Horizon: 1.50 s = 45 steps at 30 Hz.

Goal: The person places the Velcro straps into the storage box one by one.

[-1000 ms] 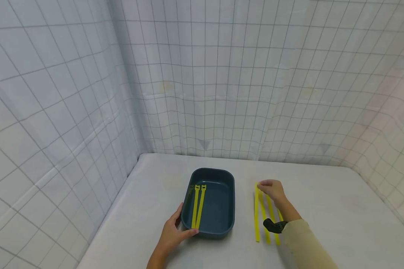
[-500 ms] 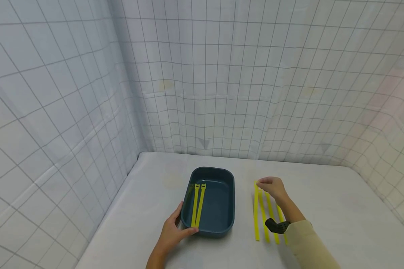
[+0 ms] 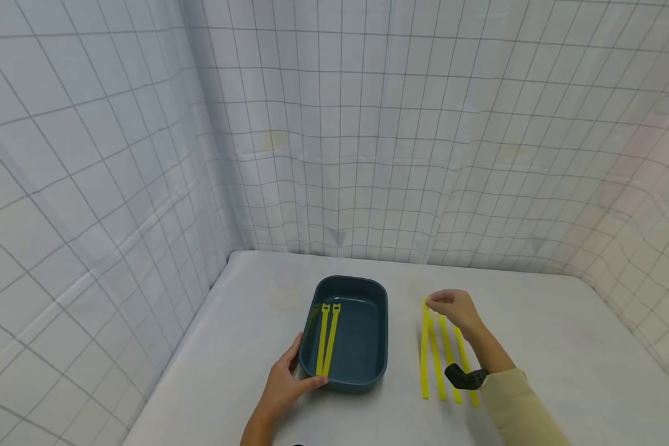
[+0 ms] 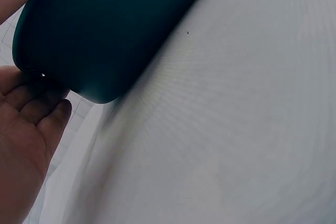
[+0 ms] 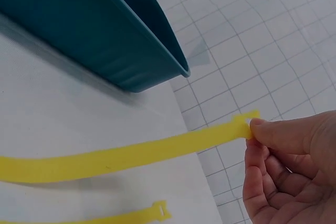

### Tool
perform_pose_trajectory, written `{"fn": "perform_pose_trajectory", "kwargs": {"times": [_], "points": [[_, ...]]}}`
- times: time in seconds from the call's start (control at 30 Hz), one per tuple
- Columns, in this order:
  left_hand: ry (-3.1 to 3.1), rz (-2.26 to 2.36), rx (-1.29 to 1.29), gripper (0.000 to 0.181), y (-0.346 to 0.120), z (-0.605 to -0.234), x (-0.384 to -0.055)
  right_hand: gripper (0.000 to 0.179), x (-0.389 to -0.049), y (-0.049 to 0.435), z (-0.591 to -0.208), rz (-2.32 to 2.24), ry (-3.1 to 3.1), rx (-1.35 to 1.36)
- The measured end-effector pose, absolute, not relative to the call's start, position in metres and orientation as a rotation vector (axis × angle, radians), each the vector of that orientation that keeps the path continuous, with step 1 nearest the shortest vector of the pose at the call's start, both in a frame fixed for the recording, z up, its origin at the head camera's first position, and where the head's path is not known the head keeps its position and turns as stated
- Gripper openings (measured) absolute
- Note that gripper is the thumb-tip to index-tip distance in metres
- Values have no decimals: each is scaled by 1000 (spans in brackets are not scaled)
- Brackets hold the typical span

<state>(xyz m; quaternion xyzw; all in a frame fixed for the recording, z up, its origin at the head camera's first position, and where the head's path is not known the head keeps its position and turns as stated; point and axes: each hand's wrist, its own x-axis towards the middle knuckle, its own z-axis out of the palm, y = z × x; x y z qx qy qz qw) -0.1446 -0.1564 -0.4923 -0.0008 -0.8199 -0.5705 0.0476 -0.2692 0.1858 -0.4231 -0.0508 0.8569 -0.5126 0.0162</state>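
Right grip (image 5: 289, 165) pinches a flat, flexible yellow strap (image 5: 126, 155). Left of it, left grip (image 3: 283, 385) clasps a rectangular dark-teal bin (image 3: 362, 347).

Was walled at left, rear and right by rippled white sheeting (image 3: 340, 124), checked with thin dark lines and tinged pink at far right; featured a white table (image 3: 563, 334) in soft light.

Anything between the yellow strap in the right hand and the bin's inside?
Only the raised right wall of the bin stands in the way; nothing else is visible between it and the strap.
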Motion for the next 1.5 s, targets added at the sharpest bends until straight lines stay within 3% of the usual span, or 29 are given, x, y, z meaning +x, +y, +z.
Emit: {"fn": "perform_pose_trajectory", "kwargs": {"times": [1.5], "points": [[-2475,-1778,-13,98,-155,-491,-143,30,-237,186,-377,-1630,2694,-289]]}}
